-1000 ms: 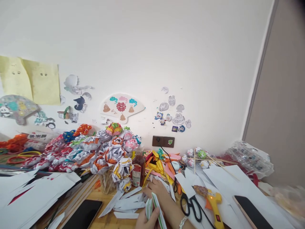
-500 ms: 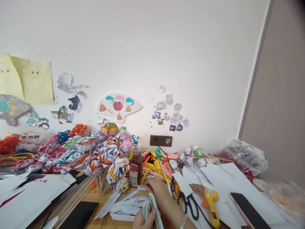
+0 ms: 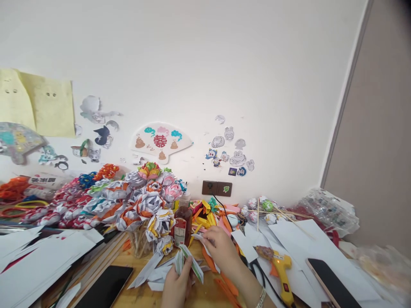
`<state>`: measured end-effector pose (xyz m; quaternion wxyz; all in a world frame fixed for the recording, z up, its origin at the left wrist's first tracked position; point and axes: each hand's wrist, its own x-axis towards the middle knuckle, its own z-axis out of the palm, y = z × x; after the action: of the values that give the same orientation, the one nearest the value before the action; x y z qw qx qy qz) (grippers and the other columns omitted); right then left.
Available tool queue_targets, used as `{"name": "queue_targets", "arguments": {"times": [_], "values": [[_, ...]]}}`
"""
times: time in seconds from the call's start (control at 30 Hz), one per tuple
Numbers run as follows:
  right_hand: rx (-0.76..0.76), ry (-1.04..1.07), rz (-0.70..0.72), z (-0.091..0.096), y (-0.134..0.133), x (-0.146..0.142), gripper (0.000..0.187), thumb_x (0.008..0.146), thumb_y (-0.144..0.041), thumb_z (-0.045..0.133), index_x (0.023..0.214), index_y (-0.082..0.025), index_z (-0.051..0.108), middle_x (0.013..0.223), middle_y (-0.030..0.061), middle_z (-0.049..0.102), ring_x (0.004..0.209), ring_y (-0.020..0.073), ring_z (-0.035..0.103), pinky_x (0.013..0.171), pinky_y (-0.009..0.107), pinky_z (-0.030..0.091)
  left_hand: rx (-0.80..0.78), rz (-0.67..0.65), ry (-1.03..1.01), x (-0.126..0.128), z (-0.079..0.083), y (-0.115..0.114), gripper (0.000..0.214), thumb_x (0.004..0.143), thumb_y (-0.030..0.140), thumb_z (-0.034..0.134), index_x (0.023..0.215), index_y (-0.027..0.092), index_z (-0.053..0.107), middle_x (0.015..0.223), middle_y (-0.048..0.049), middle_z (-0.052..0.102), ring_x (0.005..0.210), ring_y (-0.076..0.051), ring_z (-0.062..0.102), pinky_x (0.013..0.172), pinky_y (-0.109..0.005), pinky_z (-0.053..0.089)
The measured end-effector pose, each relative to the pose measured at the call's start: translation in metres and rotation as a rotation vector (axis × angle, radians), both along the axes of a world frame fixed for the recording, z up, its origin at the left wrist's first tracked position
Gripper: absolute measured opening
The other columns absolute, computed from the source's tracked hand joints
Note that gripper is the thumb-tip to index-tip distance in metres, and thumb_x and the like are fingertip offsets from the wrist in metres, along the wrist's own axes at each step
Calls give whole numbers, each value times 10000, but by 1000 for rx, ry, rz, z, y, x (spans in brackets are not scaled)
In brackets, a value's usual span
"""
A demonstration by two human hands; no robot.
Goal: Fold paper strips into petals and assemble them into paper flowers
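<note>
My left hand (image 3: 175, 287) is closed around green-striped folded paper (image 3: 195, 266), its two flaps standing apart like a V. Higher up and to the right, my right hand (image 3: 221, 250) pinches a pale folded paper strip (image 3: 198, 236) by its end, apart from the left hand's piece. White folded paper pieces (image 3: 160, 273) lie in a loose heap behind and left of the left hand. Under my right forearm are orange paper strips (image 3: 226, 287). A bottle with a red label (image 3: 180, 229) stands just behind the hands.
Paper flowers (image 3: 149, 203) crowd the left back. A yellow glue gun (image 3: 282, 273) lies on white sheets at right, its cord near black-handled scissors (image 3: 257, 273), partly hidden by my forearm. Phones lie on both sides, a black one (image 3: 104, 286) at left and another (image 3: 332, 282) at right.
My left hand has moved left and slightly up with the striped paper. The right hand has turned and lifted, now showing a pale strip at its fingertips. Orange strips have come into view.
</note>
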<state>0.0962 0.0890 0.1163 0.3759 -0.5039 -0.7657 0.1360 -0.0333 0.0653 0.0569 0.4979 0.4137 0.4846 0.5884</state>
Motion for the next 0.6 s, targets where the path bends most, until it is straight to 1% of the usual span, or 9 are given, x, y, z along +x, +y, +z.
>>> {"name": "queue_targets", "arguments": {"times": [0.07, 0.13, 0.23, 0.3, 0.4, 0.5, 0.6], "values": [[-5, 0, 3, 7, -7, -6, 174, 803, -75, 613, 768, -187, 742, 890, 60, 656, 891, 208, 595, 780, 274, 427, 18, 6, -1, -2, 4, 1, 604, 470, 799, 640, 511, 251, 389, 342, 110, 359, 319, -81, 292, 352, -221, 252], [-28, 10, 2, 8, -12, -14, 183, 760, -50, 640, 789, -195, 749, 840, 44, 661, 833, 192, 601, 717, 249, 421, 37, 7, 1, -3, 5, 0, 590, 473, 779, 665, 526, 245, 420, 361, 105, 385, 343, -92, 332, 371, -225, 291], [-79, 43, -35, 2, -16, -26, 282, 692, 26, 625, 841, -181, 745, 778, 29, 679, 745, 171, 611, 637, 224, 400, 57, 11, 10, -3, 4, -2, 573, 488, 760, 681, 545, 240, 448, 370, 104, 389, 374, -110, 372, 394, -231, 323], [-104, 65, -66, -4, -16, -31, 270, 674, 43, 606, 783, -166, 736, 757, 34, 683, 709, 171, 611, 604, 224, 384, 58, 9, 19, -4, 2, -3, 578, 497, 773, 668, 550, 241, 448, 359, 109, 369, 366, -109, 358, 387, -233, 302], [-110, 90, -64, -10, -15, -34, 237, 695, 28, 587, 726, -158, 730, 781, 52, 687, 726, 180, 613, 617, 236, 386, 51, 6, 29, -4, 0, -2, 614, 474, 817, 636, 539, 242, 433, 350, 112, 363, 354, -97, 330, 379, -228, 266], [-103, 117, -19, -13, -15, -34, 276, 696, 48, 569, 746, -159, 745, 845, 66, 685, 783, 185, 614, 683, 243, 406, 27, -13, 34, -3, 1, -1, 661, 433, 884, 569, 514, 251, 400, 314, 112, 340, 314, -88, 296, 363, -227, 218], [-124, 183, 3, -17, -11, -33, 303, 681, 62, 570, 763, -167, 751, 850, 57, 682, 778, 178, 617, 678, 235, 424, 4, -37, 32, -1, 1, 0, 683, 406, 920, 525, 505, 261, 376, 290, 112, 325, 283, -84, 279, 355, -227, 197]]}}
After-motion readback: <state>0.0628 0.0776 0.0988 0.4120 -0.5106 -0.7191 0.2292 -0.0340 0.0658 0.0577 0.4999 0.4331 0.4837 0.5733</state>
